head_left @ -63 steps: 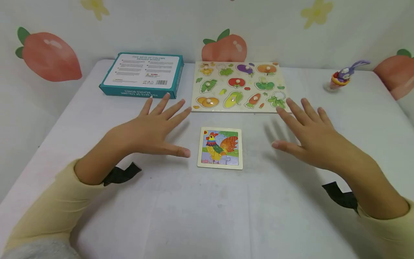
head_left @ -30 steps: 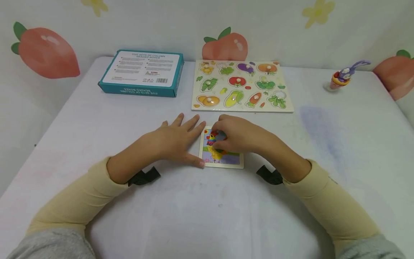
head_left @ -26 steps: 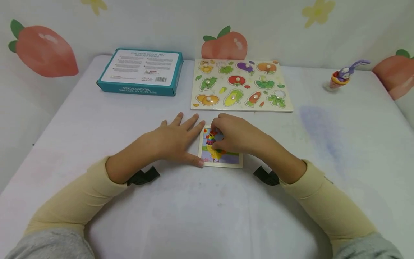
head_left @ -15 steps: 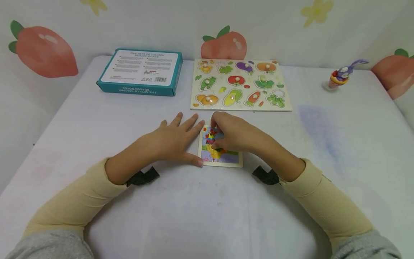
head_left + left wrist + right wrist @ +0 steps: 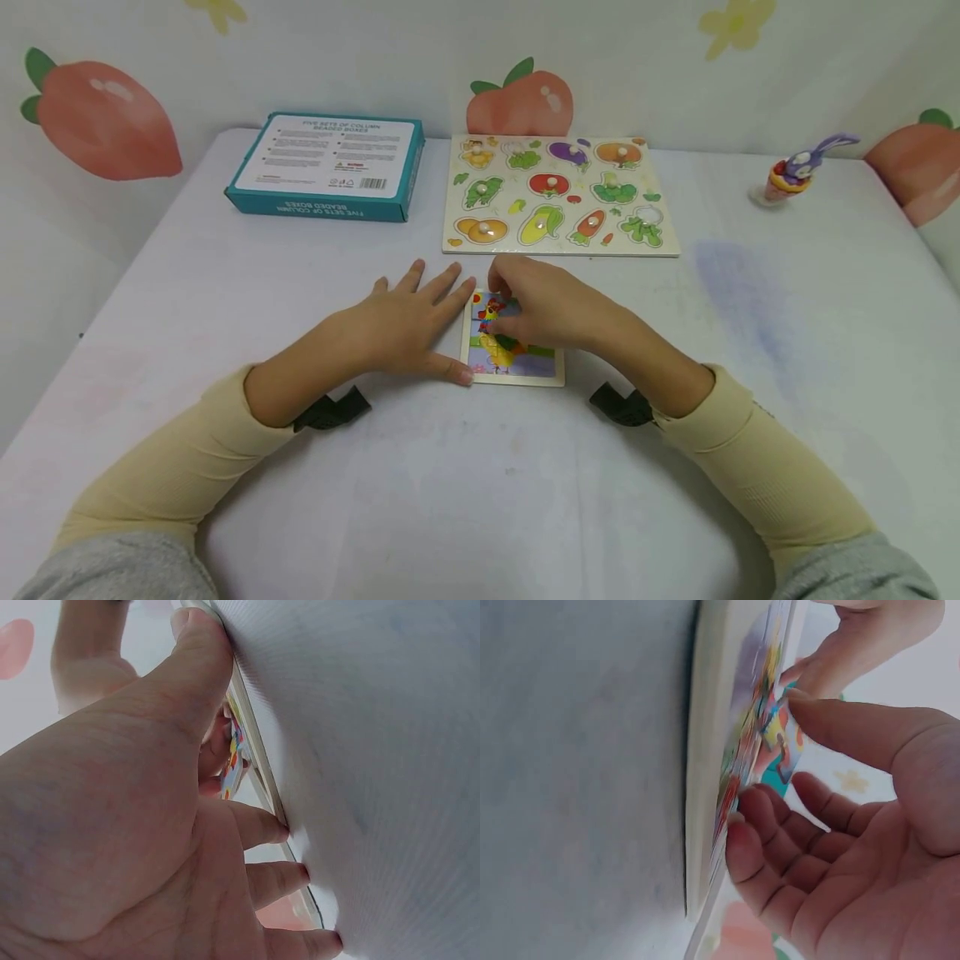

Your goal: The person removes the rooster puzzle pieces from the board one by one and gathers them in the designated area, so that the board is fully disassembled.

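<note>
A small square jigsaw puzzle with a rooster picture and a pale frame lies on the white table. My left hand is spread flat beside it, with the thumb and index fingertips at the frame's left edge. Above the puzzle, my right hand has bent fingers and covers its upper right part. Between the right thumb and index finger is a jigsaw piece with the rooster's head, tilted up out of the picture in the right wrist view. The other right fingertips are close to the puzzle's surface.
A teal-edged box lies at the back left. Behind the puzzle is a wooden vegetable peg board. A purple rabbit figure in a cup stands at the back right, before a fruit-patterned backdrop.
Both hands have come in from above the table to the puzzle. The left has settled at its frame; the right has tilted up the rooster-head piece, its thumb and fingers shifting slightly away from me.
</note>
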The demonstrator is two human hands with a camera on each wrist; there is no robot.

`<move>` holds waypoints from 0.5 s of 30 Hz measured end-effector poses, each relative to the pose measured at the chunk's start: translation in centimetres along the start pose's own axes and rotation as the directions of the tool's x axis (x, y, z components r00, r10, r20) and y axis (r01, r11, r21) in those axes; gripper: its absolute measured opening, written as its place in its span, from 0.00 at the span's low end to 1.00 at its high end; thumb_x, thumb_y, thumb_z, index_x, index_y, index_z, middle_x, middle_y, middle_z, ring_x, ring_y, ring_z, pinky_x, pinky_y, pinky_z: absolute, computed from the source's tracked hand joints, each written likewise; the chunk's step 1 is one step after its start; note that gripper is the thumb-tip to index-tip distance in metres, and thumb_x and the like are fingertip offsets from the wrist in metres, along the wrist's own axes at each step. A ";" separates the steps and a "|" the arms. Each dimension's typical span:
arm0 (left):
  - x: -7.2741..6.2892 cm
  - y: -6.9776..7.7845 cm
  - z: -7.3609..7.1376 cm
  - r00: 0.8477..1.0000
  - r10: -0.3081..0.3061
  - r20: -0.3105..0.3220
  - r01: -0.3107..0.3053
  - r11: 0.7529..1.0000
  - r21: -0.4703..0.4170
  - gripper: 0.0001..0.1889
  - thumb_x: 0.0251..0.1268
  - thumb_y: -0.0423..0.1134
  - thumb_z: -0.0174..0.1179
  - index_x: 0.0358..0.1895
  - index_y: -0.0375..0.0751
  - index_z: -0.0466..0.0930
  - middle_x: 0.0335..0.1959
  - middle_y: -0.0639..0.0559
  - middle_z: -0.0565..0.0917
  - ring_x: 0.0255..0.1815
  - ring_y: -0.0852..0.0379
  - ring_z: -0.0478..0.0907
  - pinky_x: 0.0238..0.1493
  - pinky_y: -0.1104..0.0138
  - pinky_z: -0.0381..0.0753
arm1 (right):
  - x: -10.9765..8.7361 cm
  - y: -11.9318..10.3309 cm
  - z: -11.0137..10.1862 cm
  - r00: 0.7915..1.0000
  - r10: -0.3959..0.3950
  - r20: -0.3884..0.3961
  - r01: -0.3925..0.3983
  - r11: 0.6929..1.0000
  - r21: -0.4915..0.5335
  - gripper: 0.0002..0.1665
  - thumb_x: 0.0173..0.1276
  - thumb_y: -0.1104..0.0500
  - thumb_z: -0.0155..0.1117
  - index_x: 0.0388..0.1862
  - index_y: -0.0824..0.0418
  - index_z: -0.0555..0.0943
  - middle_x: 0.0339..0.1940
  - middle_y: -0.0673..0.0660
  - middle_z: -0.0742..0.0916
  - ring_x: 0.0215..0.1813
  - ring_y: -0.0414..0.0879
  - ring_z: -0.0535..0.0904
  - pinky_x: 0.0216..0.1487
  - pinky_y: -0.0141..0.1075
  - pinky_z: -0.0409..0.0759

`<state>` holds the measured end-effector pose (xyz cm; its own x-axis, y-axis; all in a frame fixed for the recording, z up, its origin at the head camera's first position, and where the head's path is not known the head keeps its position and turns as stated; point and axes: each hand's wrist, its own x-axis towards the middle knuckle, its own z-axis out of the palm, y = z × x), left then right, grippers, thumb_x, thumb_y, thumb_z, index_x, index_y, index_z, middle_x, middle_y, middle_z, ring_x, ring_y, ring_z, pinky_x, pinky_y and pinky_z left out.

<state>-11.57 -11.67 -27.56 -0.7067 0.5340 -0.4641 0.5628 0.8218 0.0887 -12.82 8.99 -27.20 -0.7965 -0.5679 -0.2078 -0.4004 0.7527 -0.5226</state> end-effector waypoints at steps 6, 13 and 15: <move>0.1 0.0 0.0 1.000 -0.003 0.002 0.003 1.000 0.003 0.63 0.50 0.80 0.57 0.83 0.50 0.38 0.83 0.44 0.37 0.78 0.27 0.35 0.63 0.27 0.52 | -0.2 0.2 -0.3 0.996 -0.067 -0.064 0.069 0.997 0.018 0.10 0.69 0.60 0.69 0.46 0.60 0.79 0.42 0.52 0.85 0.43 0.47 0.79 0.47 0.38 0.80; 0.1 0.0 0.1 1.000 -0.006 0.004 0.005 1.000 0.005 0.63 0.51 0.80 0.56 0.83 0.49 0.38 0.83 0.43 0.37 0.78 0.26 0.35 0.63 0.26 0.51 | -0.1 0.2 -0.3 0.985 -0.120 -0.121 0.125 0.992 0.035 0.06 0.69 0.64 0.68 0.43 0.59 0.82 0.39 0.51 0.86 0.43 0.45 0.80 0.48 0.37 0.80; 0.1 0.0 0.1 1.000 -0.005 0.003 0.005 1.000 0.007 0.63 0.51 0.81 0.55 0.83 0.48 0.38 0.83 0.43 0.37 0.78 0.25 0.36 0.63 0.26 0.52 | -0.1 0.3 -0.4 0.985 -0.122 -0.123 0.130 0.990 0.054 0.06 0.69 0.64 0.68 0.44 0.60 0.82 0.39 0.51 0.86 0.43 0.45 0.80 0.49 0.38 0.80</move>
<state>-11.60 -11.60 -27.70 -0.7084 0.5290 -0.4672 0.5619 0.8233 0.0802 -12.99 9.38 -27.02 -0.7910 -0.6106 -0.0392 -0.4755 0.6537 -0.5886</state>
